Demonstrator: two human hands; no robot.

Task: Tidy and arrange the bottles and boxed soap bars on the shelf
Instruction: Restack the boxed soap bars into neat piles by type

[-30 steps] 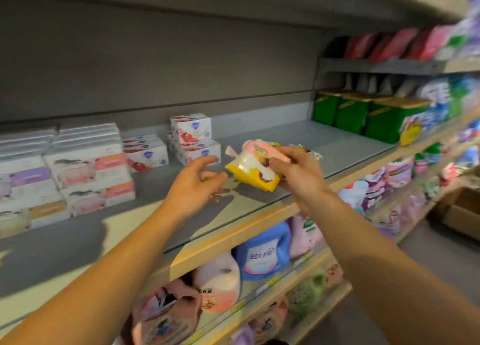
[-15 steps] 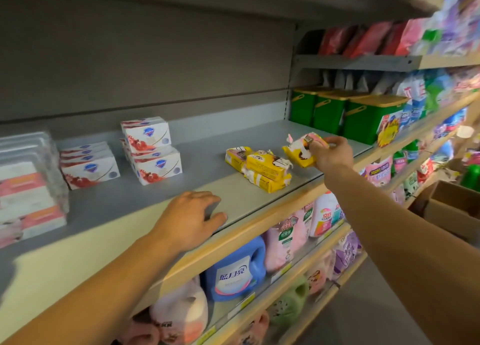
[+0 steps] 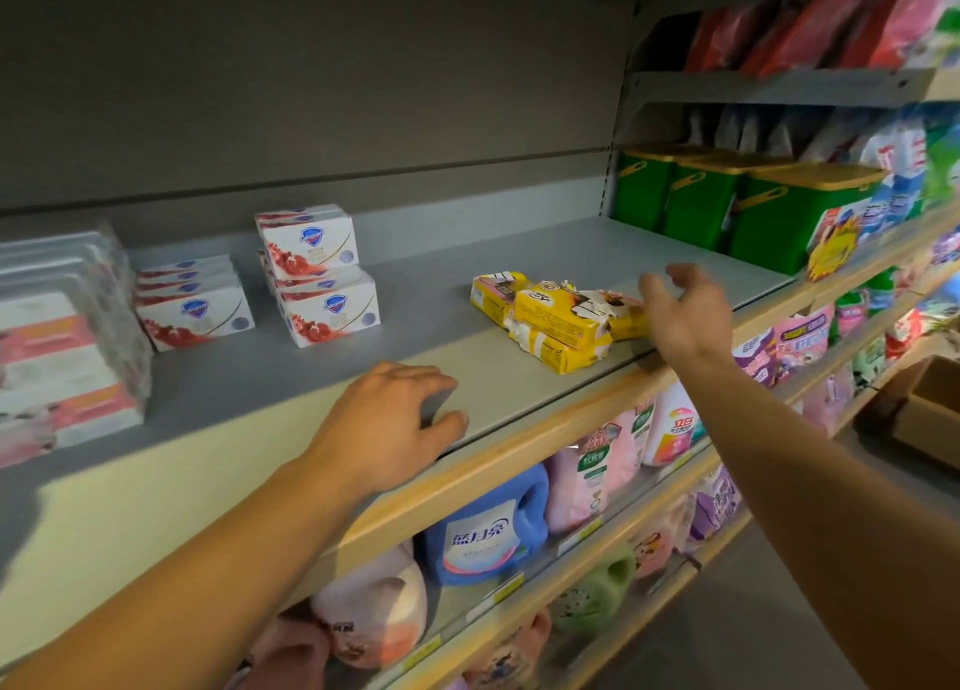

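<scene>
The right hand [image 3: 685, 310], fingers spread and holding nothing, hovers just right of the yellow soap packs [image 3: 558, 320]; the left hand [image 3: 395, 419] rests flat on the shelf [image 3: 519, 253].

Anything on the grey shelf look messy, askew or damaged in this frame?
Yes. The yellow soap packets near the shelf's front edge lie in a loose, skewed pile with crumpled, torn-looking wrappers, unlike the squarely stacked white soap boxes. The right hand hovers open beside them.

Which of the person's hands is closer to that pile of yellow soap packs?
The right hand. It hovers open right beside the yellow soap packs, at their right end. The left hand rests flat on the shelf edge, well off to their left.
</scene>
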